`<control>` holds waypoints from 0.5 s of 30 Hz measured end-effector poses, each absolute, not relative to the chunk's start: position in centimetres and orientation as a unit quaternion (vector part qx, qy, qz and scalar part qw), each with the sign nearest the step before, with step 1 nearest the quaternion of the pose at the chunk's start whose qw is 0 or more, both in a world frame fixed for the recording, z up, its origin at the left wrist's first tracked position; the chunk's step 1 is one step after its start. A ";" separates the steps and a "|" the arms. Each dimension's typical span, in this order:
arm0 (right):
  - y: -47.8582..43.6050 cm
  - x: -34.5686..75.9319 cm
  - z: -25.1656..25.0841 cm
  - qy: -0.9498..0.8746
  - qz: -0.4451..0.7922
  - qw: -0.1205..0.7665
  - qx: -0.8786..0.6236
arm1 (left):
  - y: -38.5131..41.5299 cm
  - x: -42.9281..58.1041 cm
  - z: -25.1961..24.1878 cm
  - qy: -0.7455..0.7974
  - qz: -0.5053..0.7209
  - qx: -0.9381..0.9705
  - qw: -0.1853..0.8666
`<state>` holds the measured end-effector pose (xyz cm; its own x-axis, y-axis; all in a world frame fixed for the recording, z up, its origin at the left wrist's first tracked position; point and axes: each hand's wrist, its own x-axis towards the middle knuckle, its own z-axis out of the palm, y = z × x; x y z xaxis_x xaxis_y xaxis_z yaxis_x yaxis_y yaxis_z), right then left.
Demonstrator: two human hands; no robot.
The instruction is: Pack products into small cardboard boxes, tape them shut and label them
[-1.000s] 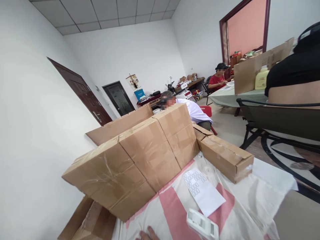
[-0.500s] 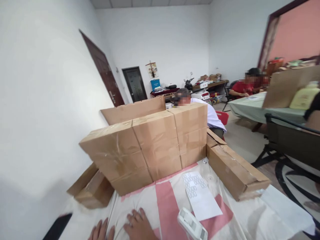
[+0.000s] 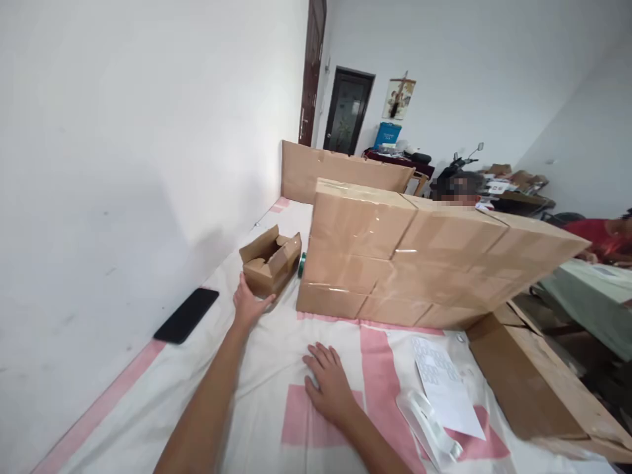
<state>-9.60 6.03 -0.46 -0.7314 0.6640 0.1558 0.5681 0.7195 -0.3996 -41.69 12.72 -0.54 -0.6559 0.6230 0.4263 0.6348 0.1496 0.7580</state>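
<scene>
Near the wall, a small open-topped cardboard box [image 3: 264,280] stands on the cloth with its flaps up. My left hand [image 3: 248,304] grips its near end, thumb on the right side and fingers on the left. Palm down on the striped cloth [image 3: 266,388], my right hand [image 3: 330,385] rests with fingers spread and holds nothing. To its right lie a white plastic object [image 3: 427,424], like a tape dispenser, and a printed white sheet [image 3: 451,395] with rows of small outlined shapes. A black phone [image 3: 186,316] lies left of my left forearm.
Taped cardboard boxes [image 3: 395,257] form a wall across the table, with a green roll [image 3: 302,264] at its left end. Another cardboard box [image 3: 533,382] lies along the right side. A person's head [image 3: 457,191] shows behind the wall; a person in red sits farther right.
My view has swung left. My left hand has reached forward from the cloth to the small box and taken hold of it. My right hand still lies on the cloth.
</scene>
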 end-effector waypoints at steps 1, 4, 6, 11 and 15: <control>6.0 -9.6 -0.4 -0.916 0.157 0.143 -0.340 | 13.0 -41.8 -0.6 -0.749 -0.504 -0.430 -0.005; 5.8 -9.5 -0.6 -0.925 0.127 0.121 -0.337 | 13.5 -42.3 -1.0 -0.731 -0.552 -0.401 -0.017; 5.8 -9.6 -0.8 -0.930 0.108 0.111 -0.335 | 13.6 -42.8 -1.2 -0.722 -0.593 -0.357 0.005; 8.0 -15.3 1.3 -0.919 0.107 0.156 -0.347 | 14.1 -44.3 -1.3 -0.738 -0.589 -0.325 0.052; 13.4 -26.6 6.6 -0.935 -0.011 0.065 -0.347 | 14.3 -44.8 -1.5 -0.736 -0.589 -0.329 0.058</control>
